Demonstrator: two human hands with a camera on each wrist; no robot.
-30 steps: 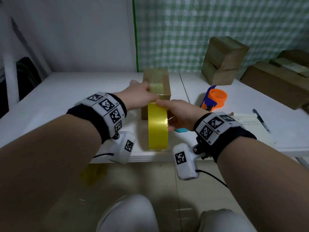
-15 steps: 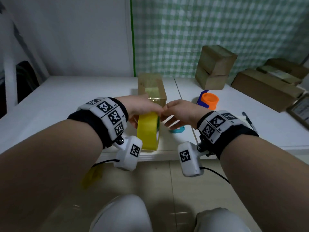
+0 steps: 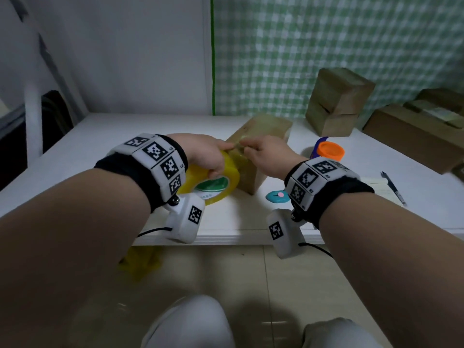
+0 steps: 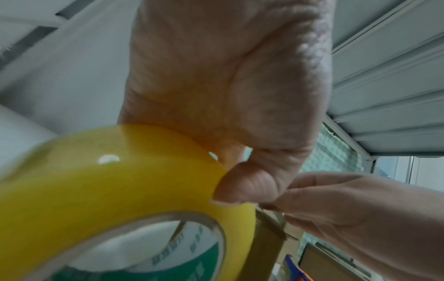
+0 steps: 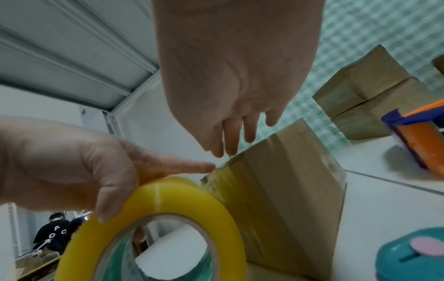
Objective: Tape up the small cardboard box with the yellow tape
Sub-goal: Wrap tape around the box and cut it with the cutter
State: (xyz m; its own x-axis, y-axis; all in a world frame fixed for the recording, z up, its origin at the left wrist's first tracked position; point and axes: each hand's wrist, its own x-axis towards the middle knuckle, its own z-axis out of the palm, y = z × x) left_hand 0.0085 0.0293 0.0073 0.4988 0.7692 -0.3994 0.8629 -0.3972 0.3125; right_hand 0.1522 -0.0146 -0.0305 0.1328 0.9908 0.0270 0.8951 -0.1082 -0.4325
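Left hand (image 3: 207, 156), at the centre of the head view, grips the yellow tape roll (image 3: 213, 183) from above, fingers curled over its outer band and thumb (image 4: 242, 187) pressed on the rim beside the core. Its index finger stretches out to touch the near top corner of the small cardboard box (image 3: 253, 151), as the right wrist view shows. That roll sits tilted against the box's near face, just left of centre, with a short length of tape running from it onto the cardboard. The green and white label inside the core faces the camera.

Right hand (image 3: 266, 153) lies on the box's top edge with fingers straight and close together, fingertips (image 5: 224, 150) pressing down at the corner, just beside the left index finger. It holds nothing.

On the white table (image 3: 100, 151) the box sits skewed at centre frame. Right of it stands an orange and blue tape dispenser (image 3: 327, 151). Lower, near the right wrist, lies a small teal object with a pink dot (image 3: 276, 197). 2 stacked brown boxes (image 3: 337, 101) occupy the upper right, with longer cartons (image 3: 411, 136) at the right edge. A pen (image 3: 391, 187) rests on paper at the right side.
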